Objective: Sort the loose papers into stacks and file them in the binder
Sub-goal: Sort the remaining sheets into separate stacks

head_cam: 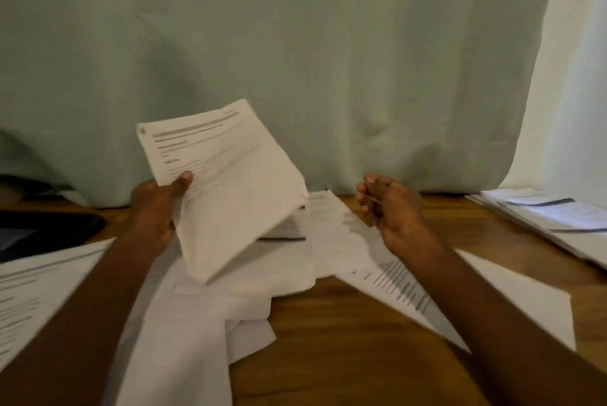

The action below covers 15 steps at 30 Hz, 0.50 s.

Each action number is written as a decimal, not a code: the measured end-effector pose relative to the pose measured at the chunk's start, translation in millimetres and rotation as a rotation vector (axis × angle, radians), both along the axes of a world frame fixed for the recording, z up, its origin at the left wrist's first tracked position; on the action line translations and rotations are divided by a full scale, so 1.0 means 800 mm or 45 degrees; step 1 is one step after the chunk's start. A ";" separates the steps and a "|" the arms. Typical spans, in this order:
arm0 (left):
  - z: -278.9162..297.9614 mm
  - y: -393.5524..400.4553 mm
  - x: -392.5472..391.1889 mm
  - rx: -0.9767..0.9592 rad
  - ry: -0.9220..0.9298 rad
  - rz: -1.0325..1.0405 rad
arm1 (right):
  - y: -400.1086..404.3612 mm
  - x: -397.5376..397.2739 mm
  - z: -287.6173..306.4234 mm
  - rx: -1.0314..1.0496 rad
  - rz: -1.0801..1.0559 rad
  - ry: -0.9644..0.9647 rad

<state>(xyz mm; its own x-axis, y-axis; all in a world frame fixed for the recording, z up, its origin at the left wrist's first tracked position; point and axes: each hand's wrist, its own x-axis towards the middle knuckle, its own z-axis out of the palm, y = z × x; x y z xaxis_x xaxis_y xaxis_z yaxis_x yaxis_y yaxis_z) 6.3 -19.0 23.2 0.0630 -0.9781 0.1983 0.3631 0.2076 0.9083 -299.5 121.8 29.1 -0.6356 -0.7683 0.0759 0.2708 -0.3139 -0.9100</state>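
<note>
The left hand (154, 205) grips a white printed paper sheaf (230, 188) above the brown wooden table (328, 333). The right hand (391, 208) hovers right, fingers (363, 198) loosely curled, holding nothing.

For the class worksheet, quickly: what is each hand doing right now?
Left hand: grips a lifted sheaf of white printed paper sheets, thumb on top.
Right hand: holds nothing, fingers loosely curled, above the wooden table.

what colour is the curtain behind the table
Pale green curtain, hanging behind the wooden table; it shows best in the head view.
</note>
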 end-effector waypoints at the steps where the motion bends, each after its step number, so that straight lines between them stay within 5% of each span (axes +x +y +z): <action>1: -0.005 -0.011 0.020 0.065 0.013 0.095 | -0.003 -0.002 -0.009 0.106 -0.032 0.118; 7: -0.014 -0.053 0.069 0.190 0.171 0.422 | -0.022 0.013 -0.051 0.549 -0.191 1.414; 15: -0.045 -0.061 0.062 0.161 0.017 0.454 | -0.039 0.078 -0.072 1.007 -0.117 1.829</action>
